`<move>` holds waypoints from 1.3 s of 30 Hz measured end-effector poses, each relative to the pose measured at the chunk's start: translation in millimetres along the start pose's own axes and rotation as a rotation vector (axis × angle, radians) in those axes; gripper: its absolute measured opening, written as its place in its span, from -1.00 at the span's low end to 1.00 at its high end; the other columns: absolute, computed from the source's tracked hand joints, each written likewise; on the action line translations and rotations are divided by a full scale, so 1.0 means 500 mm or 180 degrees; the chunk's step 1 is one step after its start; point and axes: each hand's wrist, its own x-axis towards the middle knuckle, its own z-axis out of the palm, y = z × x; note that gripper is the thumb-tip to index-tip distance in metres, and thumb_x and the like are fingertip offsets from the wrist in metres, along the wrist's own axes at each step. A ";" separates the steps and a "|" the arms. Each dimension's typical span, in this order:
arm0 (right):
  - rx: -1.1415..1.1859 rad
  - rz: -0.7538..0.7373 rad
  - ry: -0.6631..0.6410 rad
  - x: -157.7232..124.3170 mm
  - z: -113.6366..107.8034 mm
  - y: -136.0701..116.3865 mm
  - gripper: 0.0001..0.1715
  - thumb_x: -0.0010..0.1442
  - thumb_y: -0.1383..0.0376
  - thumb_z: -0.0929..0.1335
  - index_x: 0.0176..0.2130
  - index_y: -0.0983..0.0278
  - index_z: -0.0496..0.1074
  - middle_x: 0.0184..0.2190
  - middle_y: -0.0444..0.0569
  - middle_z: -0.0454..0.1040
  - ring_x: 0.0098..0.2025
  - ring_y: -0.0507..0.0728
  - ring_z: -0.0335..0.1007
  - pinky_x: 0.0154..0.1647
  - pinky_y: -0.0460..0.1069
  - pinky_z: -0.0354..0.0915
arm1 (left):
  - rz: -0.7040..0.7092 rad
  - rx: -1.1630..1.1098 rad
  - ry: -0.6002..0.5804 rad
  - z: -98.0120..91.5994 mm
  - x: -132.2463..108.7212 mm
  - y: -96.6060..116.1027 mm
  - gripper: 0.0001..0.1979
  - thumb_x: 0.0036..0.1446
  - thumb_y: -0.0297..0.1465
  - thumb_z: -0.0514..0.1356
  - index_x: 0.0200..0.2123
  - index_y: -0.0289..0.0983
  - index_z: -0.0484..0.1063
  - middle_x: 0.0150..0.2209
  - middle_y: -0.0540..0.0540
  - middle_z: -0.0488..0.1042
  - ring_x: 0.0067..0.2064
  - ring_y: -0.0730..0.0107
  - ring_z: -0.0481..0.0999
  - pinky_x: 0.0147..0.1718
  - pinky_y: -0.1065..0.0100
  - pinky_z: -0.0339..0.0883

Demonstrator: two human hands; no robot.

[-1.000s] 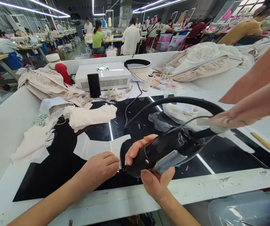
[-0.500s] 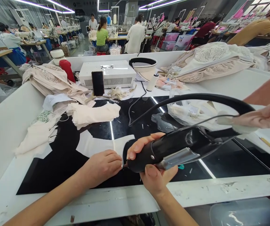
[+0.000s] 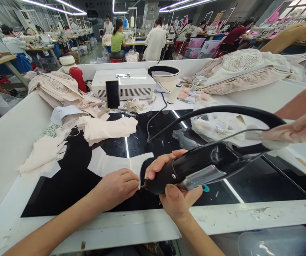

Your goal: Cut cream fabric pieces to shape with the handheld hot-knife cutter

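My right hand [image 3: 174, 193] is wrapped round a black hand-held cutting tool [image 3: 201, 165], whose tip points left at the edge of a white fabric piece [image 3: 110, 164] lying on the black glass worktop [image 3: 70, 185]. My left hand [image 3: 117, 186] is curled with its fingertips pinching that fabric edge right beside the tool tip. A thick black hose [image 3: 230, 111] arcs from the tool's rear toward the right.
Stacks of cream fabric pieces [image 3: 107, 128] lie left of centre. A white control box [image 3: 127, 83] with a phone [image 3: 112, 94] leaning on it stands at the back. Another person's arm [image 3: 301, 117] reaches in from the right. Plastic bags [image 3: 214, 126] lie behind the tool.
The view has drifted slightly; both hands and the tool have stayed together at the fabric edge, with the tool tip shifted a little along it. The other person's arm has risen.
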 end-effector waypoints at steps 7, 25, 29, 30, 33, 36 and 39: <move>-0.0068 0.0007 0.0067 -0.003 -0.004 -0.001 -0.43 0.20 0.04 0.50 0.08 0.10 0.25 -0.37 -0.14 0.41 -0.49 0.06 0.37 -0.55 -0.02 0.39 | -0.0119 -0.0072 -0.0113 0.002 -0.002 0.001 -0.82 0.42 -0.30 0.17 -0.20 -0.28 0.44 -0.18 -0.10 0.56 -0.09 0.24 0.56 -0.07 0.25 0.52; 0.0190 -0.0215 0.0016 0.002 0.007 0.006 -0.51 0.23 0.15 0.49 0.09 0.14 0.33 -0.35 -0.12 0.46 -0.48 0.04 0.40 -0.54 -0.04 0.40 | -0.0038 -0.0099 0.0160 0.003 0.001 0.003 -0.83 0.45 -0.44 0.08 -0.19 -0.30 0.46 -0.18 -0.10 0.57 -0.11 0.27 0.57 -0.08 0.28 0.53; 0.0150 -0.0178 0.0005 0.000 0.005 0.008 -0.50 0.23 0.14 0.49 0.09 0.12 0.33 -0.34 -0.13 0.46 -0.47 0.06 0.41 -0.54 -0.03 0.40 | 0.0022 -0.0102 0.0076 0.003 -0.003 0.000 -0.86 0.44 -0.46 0.09 -0.12 -0.30 0.46 -0.12 -0.11 0.57 -0.06 0.26 0.57 0.00 0.26 0.53; 0.0153 -0.0171 -0.0001 0.000 0.004 0.007 -0.50 0.23 0.14 0.49 0.09 0.12 0.33 -0.35 -0.12 0.46 -0.47 0.06 0.41 -0.54 -0.03 0.39 | 0.0063 -0.0091 0.0051 0.003 -0.005 -0.002 -0.86 0.44 -0.46 0.10 -0.10 -0.31 0.46 -0.10 -0.11 0.57 -0.05 0.26 0.57 0.02 0.25 0.53; 0.0177 -0.0173 0.0001 -0.003 0.001 0.006 -0.50 0.22 0.14 0.50 0.09 0.12 0.34 -0.35 -0.12 0.46 -0.46 0.06 0.39 -0.56 -0.04 0.38 | 0.0186 -0.0002 -0.0008 0.002 -0.014 -0.008 -0.85 0.43 -0.48 0.11 -0.02 -0.33 0.44 -0.03 -0.14 0.57 0.00 0.25 0.56 0.08 0.24 0.51; 0.0192 -0.0167 -0.0007 -0.004 0.000 0.005 -0.50 0.23 0.14 0.50 0.10 0.12 0.34 -0.34 -0.11 0.46 -0.45 0.06 0.39 -0.55 -0.04 0.39 | 0.0250 0.0213 -0.0060 0.005 -0.024 -0.013 -0.80 0.41 -0.50 0.12 0.04 -0.35 0.43 0.04 -0.15 0.55 0.09 0.21 0.53 0.15 0.21 0.47; 0.0229 -0.0161 -0.0042 -0.003 0.000 0.004 -0.50 0.24 0.16 0.49 0.11 0.12 0.35 -0.32 -0.11 0.46 -0.44 0.05 0.40 -0.55 -0.05 0.40 | 0.0289 0.0489 -0.0063 0.011 -0.030 -0.016 -0.79 0.40 -0.51 0.13 0.06 -0.35 0.43 0.04 -0.13 0.55 0.12 0.21 0.51 0.18 0.18 0.47</move>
